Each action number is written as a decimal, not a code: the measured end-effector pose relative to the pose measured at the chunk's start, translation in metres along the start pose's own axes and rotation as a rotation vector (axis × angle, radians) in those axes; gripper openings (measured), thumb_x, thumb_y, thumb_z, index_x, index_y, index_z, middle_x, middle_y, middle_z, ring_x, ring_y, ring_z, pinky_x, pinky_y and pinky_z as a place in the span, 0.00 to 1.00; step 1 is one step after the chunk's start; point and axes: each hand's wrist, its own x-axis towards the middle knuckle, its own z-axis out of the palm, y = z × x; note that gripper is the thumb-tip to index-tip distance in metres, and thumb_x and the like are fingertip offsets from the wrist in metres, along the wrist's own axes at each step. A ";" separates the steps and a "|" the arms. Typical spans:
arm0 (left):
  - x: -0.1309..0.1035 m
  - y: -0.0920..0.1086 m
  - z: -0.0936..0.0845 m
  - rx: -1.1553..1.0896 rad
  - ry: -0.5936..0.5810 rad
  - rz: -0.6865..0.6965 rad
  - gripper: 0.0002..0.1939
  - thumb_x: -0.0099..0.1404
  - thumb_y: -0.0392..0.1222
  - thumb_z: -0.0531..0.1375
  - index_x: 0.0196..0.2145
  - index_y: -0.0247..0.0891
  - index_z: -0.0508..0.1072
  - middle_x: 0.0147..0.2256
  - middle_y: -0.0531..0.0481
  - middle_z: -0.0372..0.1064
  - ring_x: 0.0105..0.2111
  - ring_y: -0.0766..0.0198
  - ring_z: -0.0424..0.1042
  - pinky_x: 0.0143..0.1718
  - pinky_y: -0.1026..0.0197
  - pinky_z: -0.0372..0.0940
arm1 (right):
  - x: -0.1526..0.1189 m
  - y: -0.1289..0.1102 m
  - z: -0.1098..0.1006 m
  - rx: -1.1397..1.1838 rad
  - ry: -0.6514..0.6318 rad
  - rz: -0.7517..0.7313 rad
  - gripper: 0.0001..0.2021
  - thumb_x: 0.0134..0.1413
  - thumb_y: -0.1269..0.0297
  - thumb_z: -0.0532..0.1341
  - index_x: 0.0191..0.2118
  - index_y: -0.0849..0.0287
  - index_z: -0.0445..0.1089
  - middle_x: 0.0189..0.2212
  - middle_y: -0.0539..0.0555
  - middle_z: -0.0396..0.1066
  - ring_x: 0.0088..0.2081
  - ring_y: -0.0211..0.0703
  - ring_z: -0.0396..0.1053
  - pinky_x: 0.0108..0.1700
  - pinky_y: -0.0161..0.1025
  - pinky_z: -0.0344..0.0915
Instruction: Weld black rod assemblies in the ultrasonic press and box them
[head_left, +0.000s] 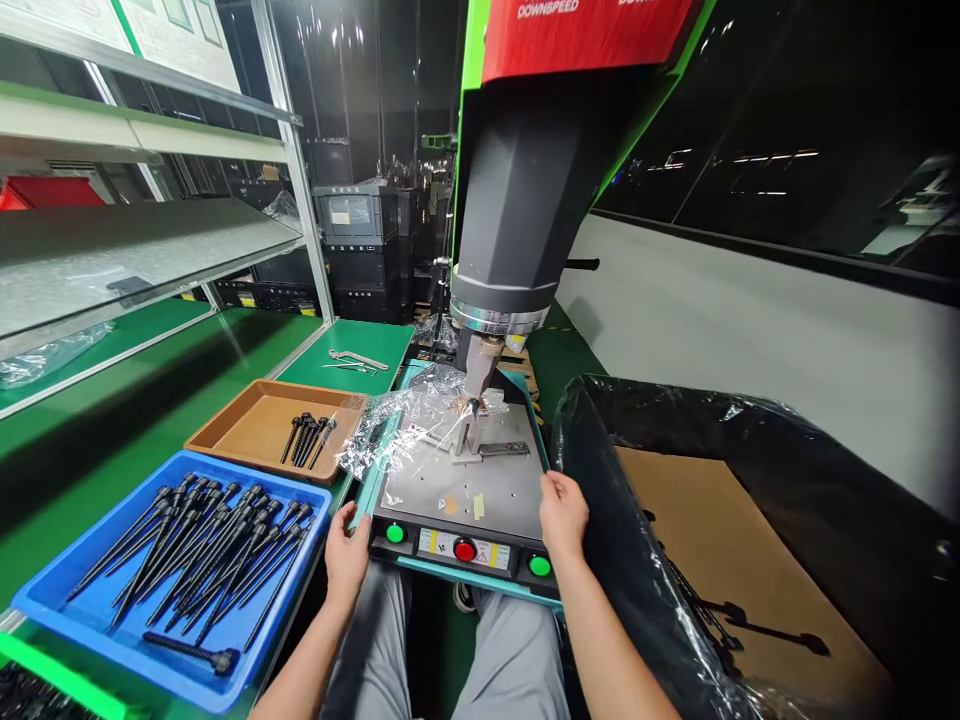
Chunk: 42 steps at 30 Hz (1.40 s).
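A machine resembling an ultrasonic welder stands before me. Its tapered metal tip (481, 365) comes down over a small upright fixture (466, 440) on the grey base plate (427, 490). A dark part shows at the tip; its contact with the fixture is hard to make out. My left hand (349, 553) is curled at the base's left front corner, beside a green button (395, 533). On the opposite edge, my right hand (564, 512) grips the base above another green button (539, 566). Between the buttons sits a red one (464, 550). Clear plastic film (420, 410) covers the plate's back left.
To the left, a blue tray (60, 610) holds many black rod-like parts (217, 540); a brown tray (240, 415) behind it holds several more. An adjustable wrench (358, 359) lies farther back. At right stands a black-lined box (592, 440) with cardboard and black parts inside.
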 end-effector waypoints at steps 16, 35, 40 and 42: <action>0.008 -0.030 0.012 0.198 -0.340 0.216 0.33 0.55 0.50 0.66 0.56 0.37 0.66 0.53 0.41 0.66 0.55 0.50 0.65 0.58 0.48 0.56 | -0.061 0.102 -0.100 -0.596 -0.263 -0.223 0.42 0.52 0.38 0.55 0.67 0.57 0.51 0.63 0.63 0.54 0.63 0.61 0.54 0.60 0.54 0.56; 0.001 -0.043 0.012 0.272 -0.359 0.294 0.39 0.57 0.51 0.64 0.62 0.38 0.58 0.60 0.38 0.58 0.62 0.48 0.57 0.63 0.45 0.51 | -0.067 0.109 -0.096 -0.552 -0.269 -0.215 0.43 0.55 0.40 0.55 0.69 0.57 0.44 0.65 0.64 0.50 0.65 0.59 0.50 0.63 0.56 0.50; -0.001 -0.033 0.011 0.191 -0.360 0.239 0.38 0.55 0.51 0.66 0.60 0.40 0.61 0.60 0.39 0.60 0.61 0.47 0.58 0.63 0.46 0.50 | -0.068 0.107 -0.095 -0.538 -0.272 -0.205 0.43 0.54 0.41 0.56 0.69 0.58 0.43 0.65 0.64 0.50 0.65 0.59 0.49 0.63 0.55 0.50; 0.000 -0.026 0.010 0.174 -0.360 0.200 0.37 0.54 0.52 0.66 0.59 0.39 0.63 0.58 0.39 0.62 0.61 0.47 0.59 0.63 0.45 0.50 | -0.069 0.107 -0.095 -0.535 -0.267 -0.205 0.43 0.54 0.41 0.56 0.69 0.58 0.44 0.65 0.64 0.50 0.65 0.59 0.49 0.63 0.55 0.50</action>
